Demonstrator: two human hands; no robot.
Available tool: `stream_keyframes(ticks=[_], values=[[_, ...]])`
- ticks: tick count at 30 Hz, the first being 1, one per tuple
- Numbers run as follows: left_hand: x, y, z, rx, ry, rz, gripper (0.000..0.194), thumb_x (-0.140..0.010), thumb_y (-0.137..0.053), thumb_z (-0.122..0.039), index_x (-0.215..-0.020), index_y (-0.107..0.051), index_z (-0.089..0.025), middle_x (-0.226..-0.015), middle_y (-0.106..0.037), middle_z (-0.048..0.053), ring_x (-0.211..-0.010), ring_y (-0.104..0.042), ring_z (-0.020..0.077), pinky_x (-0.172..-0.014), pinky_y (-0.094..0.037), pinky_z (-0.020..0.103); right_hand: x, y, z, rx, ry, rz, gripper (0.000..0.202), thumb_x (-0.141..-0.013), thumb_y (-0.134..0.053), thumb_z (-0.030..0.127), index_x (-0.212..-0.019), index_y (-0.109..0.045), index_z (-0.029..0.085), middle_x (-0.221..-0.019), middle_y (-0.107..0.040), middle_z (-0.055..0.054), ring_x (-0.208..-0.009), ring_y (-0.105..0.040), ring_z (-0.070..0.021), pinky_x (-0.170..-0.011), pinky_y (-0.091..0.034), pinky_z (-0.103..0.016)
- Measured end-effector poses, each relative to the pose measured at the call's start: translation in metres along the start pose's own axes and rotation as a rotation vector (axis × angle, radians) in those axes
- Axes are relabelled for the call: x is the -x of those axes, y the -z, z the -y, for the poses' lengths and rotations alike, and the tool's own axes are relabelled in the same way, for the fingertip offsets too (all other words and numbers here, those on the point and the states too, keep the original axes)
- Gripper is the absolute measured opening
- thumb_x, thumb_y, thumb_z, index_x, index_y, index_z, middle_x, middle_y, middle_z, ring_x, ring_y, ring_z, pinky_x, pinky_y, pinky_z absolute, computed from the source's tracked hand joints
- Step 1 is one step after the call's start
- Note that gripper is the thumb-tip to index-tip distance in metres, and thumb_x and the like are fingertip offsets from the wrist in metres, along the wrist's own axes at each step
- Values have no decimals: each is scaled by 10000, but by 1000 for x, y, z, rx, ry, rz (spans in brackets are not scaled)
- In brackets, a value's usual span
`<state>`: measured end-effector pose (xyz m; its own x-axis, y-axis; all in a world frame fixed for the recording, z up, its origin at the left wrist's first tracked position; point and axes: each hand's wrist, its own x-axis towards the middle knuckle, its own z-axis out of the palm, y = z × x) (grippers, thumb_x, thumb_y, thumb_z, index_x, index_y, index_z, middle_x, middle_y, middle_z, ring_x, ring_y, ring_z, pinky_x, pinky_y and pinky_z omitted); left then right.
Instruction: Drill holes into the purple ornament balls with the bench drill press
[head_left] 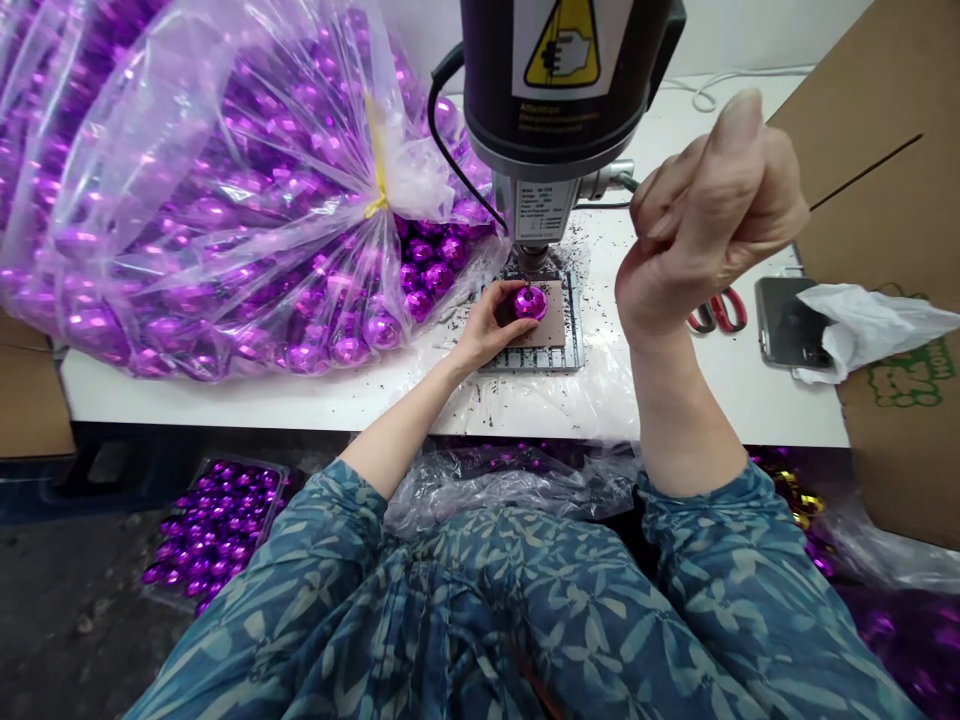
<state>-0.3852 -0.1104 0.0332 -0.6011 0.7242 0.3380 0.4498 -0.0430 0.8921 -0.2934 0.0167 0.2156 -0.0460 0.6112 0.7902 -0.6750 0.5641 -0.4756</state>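
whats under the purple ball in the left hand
The purple ball, held by the left hand, sits over a flat brown board on a metal base. The ball itself hides whatever lies directly beneath it, so that can't be seen.

Drill press (562, 125) is set mid-table (225, 405), base plate (576, 352) beneath. Board (554, 325) is laid on base plate; ball (530, 303) is seated on board, directly under chuck (534, 257). Ball is flanked on its left by left hand (491, 325), thumb in front, fingers behind. Right hand (712, 215) is placed right of drill press, around lever (624, 181). Bag of balls (225, 210) is parked left of drill press, on table. Scissors (727, 311) are placed right of base plate, behind right wrist; phone (787, 325) is located further right, partly overlapped by sheet (874, 315). Cardboard box (892, 130) is stood at far right. Tray of balls (281, 498) is set below tabletop, lower left.
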Motion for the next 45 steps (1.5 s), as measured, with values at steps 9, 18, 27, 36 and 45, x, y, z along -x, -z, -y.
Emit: stream_keyframes(ticks=[9,18,27,36,45], values=[[1,-1,-3,0,-2,-13,626,-871,-836,-591,-1322,-588,-235,-1312,-717,126,-1210,-727,282,-1050,-606,447,11,8,-18,-59,89,-35,712,-920,-652,578,-604,-144,191,-470,-26,46,-380,-132,-37,-421,-175,-289],[2,-2,-1,54,5,-28,649,-853,-840,-619,-1317,-601,-233,-1309,-709,122,-1241,-712,283,-1082,-587,448,28,18,-28,-16,109,-29,770,-923,-634,588,-557,-92,183,-386,-125,55,-371,-149,-36,-449,-211,-322],[10,-1,-19,-15,11,-141,598,-828,-877,-598,-1220,-621,-226,-1213,-744,101,-1132,-737,255,-978,-624,433,-30,-18,2,-68,-64,20,626,-754,-647,713,-580,-322,208,-434,-285,86,-372,-281,-12,-437,-162,-260],[126,35,-106,-259,-156,605,422,-927,-776,-586,-1125,-685,-225,-999,-774,72,-868,-750,227,-745,-642,388,-44,-23,-5,-182,-129,28,556,-697,-705,630,-627,-374,189,-413,-298,110,-343,-273,6,-409,-86,-223],[34,92,-24,-482,-184,-122,312,-1013,-552,-123,-1213,-721,-292,-1153,-762,83,-1061,-713,261,-933,-625,489,-44,-23,-1,-181,-126,35,538,-727,-718,580,-643,-337,210,-445,-275,101,-358,-315,-1,-410,-121,-227]])
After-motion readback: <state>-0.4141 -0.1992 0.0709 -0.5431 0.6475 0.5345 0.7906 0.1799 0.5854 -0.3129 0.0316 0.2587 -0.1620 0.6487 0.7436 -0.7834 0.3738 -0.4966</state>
